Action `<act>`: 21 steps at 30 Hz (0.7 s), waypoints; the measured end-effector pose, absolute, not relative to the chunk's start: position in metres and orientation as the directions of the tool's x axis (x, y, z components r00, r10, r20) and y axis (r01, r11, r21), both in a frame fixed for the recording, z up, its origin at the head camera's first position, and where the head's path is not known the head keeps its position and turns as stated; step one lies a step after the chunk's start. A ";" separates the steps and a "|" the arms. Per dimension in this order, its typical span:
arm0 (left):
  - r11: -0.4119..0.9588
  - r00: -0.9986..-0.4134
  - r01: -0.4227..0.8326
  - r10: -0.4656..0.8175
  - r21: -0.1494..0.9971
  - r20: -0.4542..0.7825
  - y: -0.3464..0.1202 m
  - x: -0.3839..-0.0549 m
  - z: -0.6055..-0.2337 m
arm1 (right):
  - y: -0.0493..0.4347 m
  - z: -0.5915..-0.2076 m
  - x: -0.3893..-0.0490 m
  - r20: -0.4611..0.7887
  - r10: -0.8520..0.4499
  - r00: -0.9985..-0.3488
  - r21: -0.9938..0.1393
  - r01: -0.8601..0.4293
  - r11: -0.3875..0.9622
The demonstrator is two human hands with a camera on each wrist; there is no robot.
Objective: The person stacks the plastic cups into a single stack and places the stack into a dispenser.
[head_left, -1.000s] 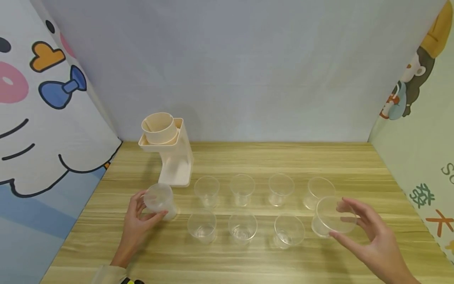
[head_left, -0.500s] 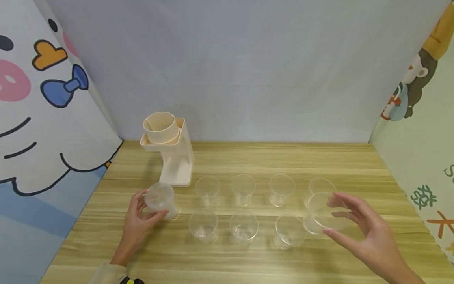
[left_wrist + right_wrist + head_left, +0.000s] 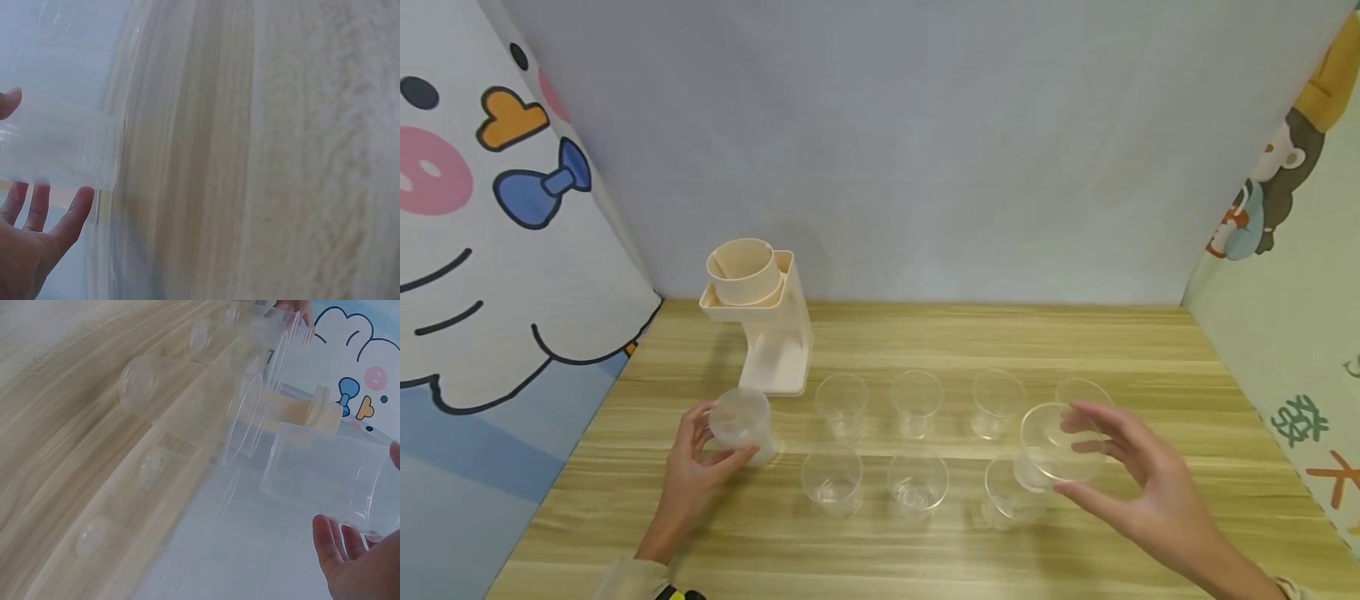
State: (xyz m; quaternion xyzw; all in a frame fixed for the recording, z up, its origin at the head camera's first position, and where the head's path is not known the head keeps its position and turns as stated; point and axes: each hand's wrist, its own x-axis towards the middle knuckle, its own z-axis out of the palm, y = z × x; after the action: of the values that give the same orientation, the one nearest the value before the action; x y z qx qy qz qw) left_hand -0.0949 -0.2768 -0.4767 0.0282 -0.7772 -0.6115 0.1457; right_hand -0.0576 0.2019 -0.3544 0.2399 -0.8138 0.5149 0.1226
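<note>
Your right grip [image 3: 1153,496], partly closed, holds a clear cup [image 3: 322,472] above the tabletop [image 3: 925,333]; your left grip [image 3: 695,471] curls round a cloudy cup [image 3: 740,417], far left. Expect both light, slick, easily dented: pinch gently below the rim.

Booth-like setting, cartoon panels [image 3: 497,275], pale backdrop [image 3: 917,158]

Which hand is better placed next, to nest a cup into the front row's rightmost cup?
Probably the right hand: it holds a raised clear cup that overlaps the front row's rightmost cup in the head view. The left hand grips a cloudy cup, well away to the left.
</note>
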 end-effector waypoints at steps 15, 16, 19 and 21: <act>0.272 -0.955 0.140 -0.216 0.952 0.202 -0.276 -0.095 -0.474 | 0.189 -0.365 -0.074 0.592 -0.318 -0.741 -0.734 -0.658 0.169; 0.271 -0.956 0.139 -0.214 0.953 0.201 -0.276 -0.096 -0.474 | 0.188 -0.365 -0.075 0.595 -0.319 -0.738 -0.731 -0.661 0.167; 0.273 -0.957 0.136 -0.213 0.952 0.198 -0.277 -0.096 -0.475 | 0.185 -0.366 -0.076 0.593 -0.321 -0.739 -0.732 -0.660 0.168; 0.275 -0.957 0.130 -0.216 0.953 0.193 -0.278 -0.096 -0.477 | 0.184 -0.366 -0.077 0.591 -0.323 -0.739 -0.732 -0.660 0.170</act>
State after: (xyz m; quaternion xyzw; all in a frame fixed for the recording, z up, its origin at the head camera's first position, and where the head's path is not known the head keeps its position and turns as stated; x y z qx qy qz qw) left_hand -0.0963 -0.2775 -0.4769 0.0274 -0.7854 -0.6015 0.1438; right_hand -0.0773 0.1839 -0.3659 0.3279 -0.7496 0.5546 0.1517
